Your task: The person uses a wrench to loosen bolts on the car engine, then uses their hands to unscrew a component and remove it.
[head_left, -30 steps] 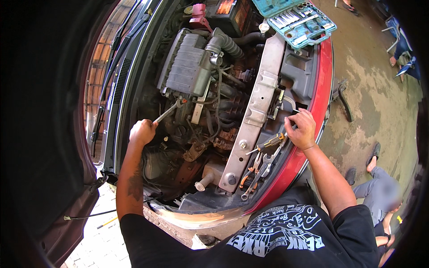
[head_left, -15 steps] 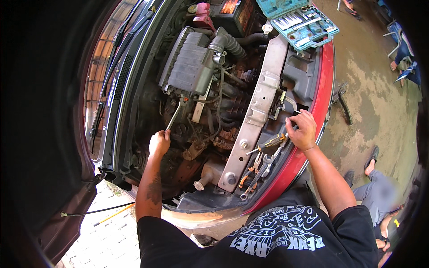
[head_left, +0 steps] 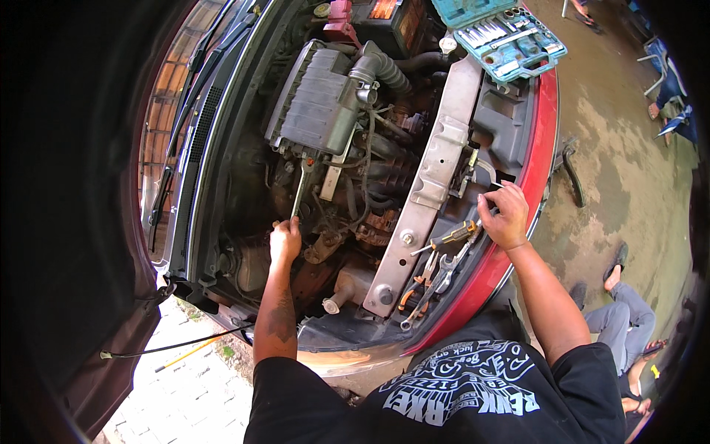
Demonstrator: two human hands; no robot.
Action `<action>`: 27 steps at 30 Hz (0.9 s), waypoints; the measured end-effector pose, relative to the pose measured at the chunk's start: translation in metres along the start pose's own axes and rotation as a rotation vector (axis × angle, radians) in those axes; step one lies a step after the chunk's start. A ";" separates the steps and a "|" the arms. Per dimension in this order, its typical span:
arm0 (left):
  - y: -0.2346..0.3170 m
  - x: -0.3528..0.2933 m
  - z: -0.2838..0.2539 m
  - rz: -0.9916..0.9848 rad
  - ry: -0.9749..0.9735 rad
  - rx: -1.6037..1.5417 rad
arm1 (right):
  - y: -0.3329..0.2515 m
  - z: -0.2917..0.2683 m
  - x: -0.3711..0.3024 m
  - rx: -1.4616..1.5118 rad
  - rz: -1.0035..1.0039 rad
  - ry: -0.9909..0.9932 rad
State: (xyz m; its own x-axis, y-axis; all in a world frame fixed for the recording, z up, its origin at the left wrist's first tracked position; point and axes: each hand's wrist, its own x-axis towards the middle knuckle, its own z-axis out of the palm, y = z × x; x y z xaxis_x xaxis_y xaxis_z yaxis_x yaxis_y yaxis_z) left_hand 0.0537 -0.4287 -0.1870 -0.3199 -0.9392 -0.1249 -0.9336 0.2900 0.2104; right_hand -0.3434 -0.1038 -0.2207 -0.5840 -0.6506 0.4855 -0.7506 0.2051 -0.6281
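In the red car (head_left: 546, 126), at the near edge of a ribbed black box (head_left: 314, 96), a wrench (head_left: 300, 191) is clenched in the left hand (head_left: 285, 240), seemingly for levering; the next pull calls for a seated head. By the car's front edge the right hand (head_left: 508, 216) curls, its hold unclear.

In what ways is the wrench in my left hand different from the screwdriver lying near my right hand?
Your left hand holds the wrench; the screwdriver lies unheld. The wrench looks silver; the screwdriver has a yellow-and-black handle. Both are long, slim hand tools.
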 end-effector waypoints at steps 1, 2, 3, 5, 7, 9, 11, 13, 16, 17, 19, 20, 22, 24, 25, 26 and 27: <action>-0.001 -0.003 0.005 -0.062 -0.028 -0.031 | -0.001 0.001 0.000 0.010 0.002 -0.003; -0.001 -0.005 0.010 -0.123 -0.058 -0.062 | -0.002 0.002 0.000 0.019 0.004 -0.007; -0.004 -0.011 0.012 -0.109 -0.029 -0.083 | -0.003 0.004 0.001 0.032 -0.002 -0.004; -0.001 -0.013 0.017 -0.106 -0.014 -0.086 | -0.005 0.005 0.001 0.047 -0.005 -0.005; 0.003 -0.014 0.022 -0.124 -0.010 -0.102 | -0.003 0.004 0.001 0.029 -0.011 0.002; 0.010 -0.017 0.032 -0.176 -0.015 -0.138 | -0.002 0.003 0.000 0.020 -0.011 0.004; 0.018 -0.026 0.051 -0.225 0.035 -0.198 | -0.003 0.003 0.001 0.021 -0.010 -0.001; 0.048 -0.034 0.072 -0.303 0.032 -0.282 | 0.000 0.002 0.000 0.022 -0.001 -0.001; 0.062 -0.046 0.103 -0.346 0.108 -0.386 | -0.007 0.005 0.004 0.039 -0.020 0.007; 0.078 -0.051 0.110 -0.372 0.132 -0.416 | -0.006 0.004 0.003 0.028 -0.021 0.012; 0.077 -0.059 0.113 -0.408 0.168 -0.470 | -0.009 0.003 0.002 0.036 0.000 -0.016; 0.073 -0.061 0.109 -0.393 0.126 -0.464 | -0.008 0.002 0.001 0.033 0.012 -0.027; 0.055 -0.065 0.089 -0.364 0.043 -0.448 | -0.008 0.001 0.000 0.033 0.013 -0.028; 0.055 -0.058 0.030 -0.236 0.009 -0.153 | 0.002 -0.002 0.000 0.006 0.019 -0.019; 0.043 -0.053 0.004 -0.209 0.017 -0.062 | -0.002 0.000 0.001 0.014 0.011 -0.015; 0.031 -0.048 -0.017 -0.181 0.021 0.028 | -0.004 0.001 0.001 0.018 0.005 -0.012; 0.024 -0.039 -0.036 -0.113 0.049 0.101 | -0.005 0.002 0.001 0.017 -0.001 -0.011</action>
State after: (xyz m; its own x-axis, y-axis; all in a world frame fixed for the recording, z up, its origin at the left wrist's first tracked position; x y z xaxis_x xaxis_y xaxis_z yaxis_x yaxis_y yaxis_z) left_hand 0.0492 -0.3913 -0.1420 -0.2055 -0.9741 -0.0940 -0.9756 0.1962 0.0989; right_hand -0.3398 -0.1072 -0.2186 -0.5799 -0.6588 0.4792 -0.7456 0.1922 -0.6381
